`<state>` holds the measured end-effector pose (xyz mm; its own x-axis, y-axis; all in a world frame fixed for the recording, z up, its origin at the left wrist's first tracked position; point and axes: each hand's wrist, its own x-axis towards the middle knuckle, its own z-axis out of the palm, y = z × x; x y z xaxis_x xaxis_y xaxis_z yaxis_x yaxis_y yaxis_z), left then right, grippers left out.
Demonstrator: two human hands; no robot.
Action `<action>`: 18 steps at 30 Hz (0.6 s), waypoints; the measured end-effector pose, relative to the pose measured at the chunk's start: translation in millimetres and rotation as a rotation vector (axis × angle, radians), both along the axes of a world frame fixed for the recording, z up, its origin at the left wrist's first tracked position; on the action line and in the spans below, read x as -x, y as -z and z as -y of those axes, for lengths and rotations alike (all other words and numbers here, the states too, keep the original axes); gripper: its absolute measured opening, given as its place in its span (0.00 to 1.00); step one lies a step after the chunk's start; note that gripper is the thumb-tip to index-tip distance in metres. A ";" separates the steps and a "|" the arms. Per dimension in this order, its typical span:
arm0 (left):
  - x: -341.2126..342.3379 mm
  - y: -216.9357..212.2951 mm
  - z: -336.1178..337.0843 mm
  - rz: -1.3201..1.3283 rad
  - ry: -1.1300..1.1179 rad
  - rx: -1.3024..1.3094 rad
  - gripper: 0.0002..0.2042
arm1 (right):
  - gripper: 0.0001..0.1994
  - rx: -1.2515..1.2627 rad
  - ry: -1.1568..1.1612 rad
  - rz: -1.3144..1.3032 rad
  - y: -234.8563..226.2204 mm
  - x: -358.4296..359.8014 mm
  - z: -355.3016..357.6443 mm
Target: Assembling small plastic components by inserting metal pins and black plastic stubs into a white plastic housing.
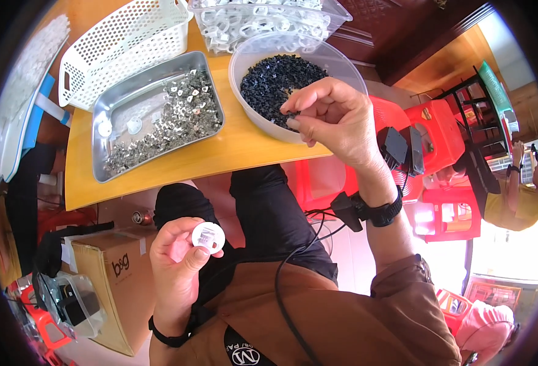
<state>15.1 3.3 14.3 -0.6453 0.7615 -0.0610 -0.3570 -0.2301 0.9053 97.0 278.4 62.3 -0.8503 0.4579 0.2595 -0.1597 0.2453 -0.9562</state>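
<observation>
Over my lap, my left hand [176, 262] pinches a round white plastic part [208, 234] between thumb and fingers; a shiny insert shows in its face. My right hand [340, 119] is above the near right side of a clear round bowl [346, 61]. Its thumb and fingertips are closed on a small black piece [291, 114], whose shape is mostly hidden. Many similar small black pieces [269, 82] lie heaped in the bowl. Left of the bowl stands a metal tray [96, 160] with a pile of small silver metal pieces [186, 107] and a few white discs.
A white perforated basket [119, 46] and a clear bin of white rings [269, 24] stand behind on the yellow table [153, 177]. Red stools [430, 131] are at the right. A cardboard box [119, 280] sits at lower left. A cable [281, 274] crosses my front. Other people sit nearby.
</observation>
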 end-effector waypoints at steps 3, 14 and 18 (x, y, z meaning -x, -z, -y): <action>1.0 2.4 0.9 0.000 0.009 -0.003 0.20 | 0.09 0.058 0.001 -0.118 4.1 1.5 11.7; -1.5 -5.5 -7.1 0.021 -0.013 -0.086 0.12 | 0.13 -0.332 -0.109 -0.153 10.2 -1.8 73.2; -2.3 -6.2 -7.2 -0.015 -0.044 -0.009 0.08 | 0.13 -0.527 -0.142 -0.200 15.0 3.4 91.6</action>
